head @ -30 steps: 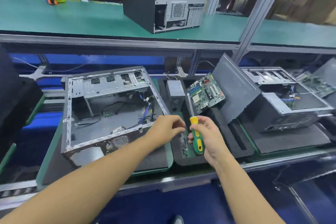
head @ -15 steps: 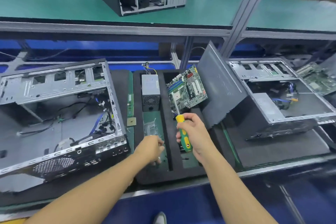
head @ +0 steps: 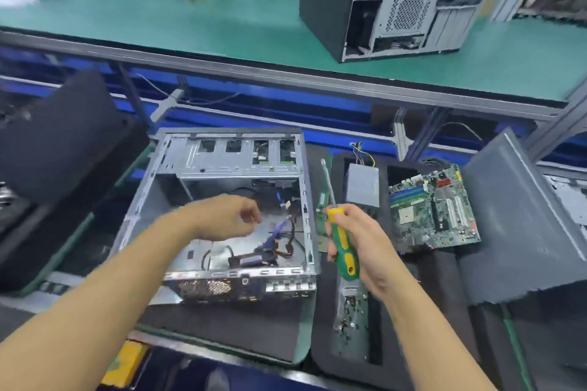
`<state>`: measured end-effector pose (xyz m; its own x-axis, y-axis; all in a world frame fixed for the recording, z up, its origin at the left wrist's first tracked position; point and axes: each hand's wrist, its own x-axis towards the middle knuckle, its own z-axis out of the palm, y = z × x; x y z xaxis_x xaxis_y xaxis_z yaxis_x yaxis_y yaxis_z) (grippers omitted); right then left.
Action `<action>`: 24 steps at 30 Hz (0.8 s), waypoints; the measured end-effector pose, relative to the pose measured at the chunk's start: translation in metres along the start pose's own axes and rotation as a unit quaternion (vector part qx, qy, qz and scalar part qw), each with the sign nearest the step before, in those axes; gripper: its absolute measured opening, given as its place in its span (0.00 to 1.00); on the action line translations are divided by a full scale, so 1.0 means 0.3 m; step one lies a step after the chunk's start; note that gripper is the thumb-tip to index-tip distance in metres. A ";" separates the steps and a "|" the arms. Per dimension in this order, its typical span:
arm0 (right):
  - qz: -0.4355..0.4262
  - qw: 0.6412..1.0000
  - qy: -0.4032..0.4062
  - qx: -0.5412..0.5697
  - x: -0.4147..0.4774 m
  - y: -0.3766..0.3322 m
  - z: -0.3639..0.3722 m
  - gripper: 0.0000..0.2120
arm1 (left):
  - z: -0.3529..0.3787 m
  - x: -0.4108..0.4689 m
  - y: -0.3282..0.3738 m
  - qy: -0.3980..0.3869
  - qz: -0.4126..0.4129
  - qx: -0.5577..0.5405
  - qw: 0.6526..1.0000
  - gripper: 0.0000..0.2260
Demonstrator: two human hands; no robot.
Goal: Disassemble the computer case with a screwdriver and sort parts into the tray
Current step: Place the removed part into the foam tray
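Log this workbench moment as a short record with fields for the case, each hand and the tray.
case: open, cables inside
left hand: above the case, blurred, grip unclear
right hand: grips the screwdriver, shaft pointing away
tray: holds power supply, motherboard, screws
grey panel: propped right of the motherboard

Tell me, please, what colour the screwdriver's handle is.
The screwdriver handle in the right hand is green with yellow patches and collar, clearest in the head view.
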<state>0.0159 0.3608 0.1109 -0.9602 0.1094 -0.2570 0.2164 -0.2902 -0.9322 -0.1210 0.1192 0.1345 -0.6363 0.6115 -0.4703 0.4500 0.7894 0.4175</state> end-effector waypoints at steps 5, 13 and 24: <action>0.000 0.999 0.032 -0.016 0.095 -0.011 0.166 0.05 | 0.101 0.098 -0.160 -0.123 -0.050 0.110 0.985 0.26; 0.020 0.992 0.117 -0.032 0.212 -0.002 0.290 0.07 | 0.173 0.235 -0.130 -0.256 0.061 0.119 0.957 0.24; 0.028 0.993 0.115 -0.017 0.291 0.039 0.343 0.10 | 0.237 0.214 -0.237 -0.169 0.161 0.143 0.962 0.10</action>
<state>-0.0836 0.2690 0.1037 -0.8815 0.3100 -0.3562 0.2778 -0.2695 -0.9221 -0.1494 0.1061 0.0193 -0.2162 0.7716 -0.5982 0.7741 0.5089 0.3766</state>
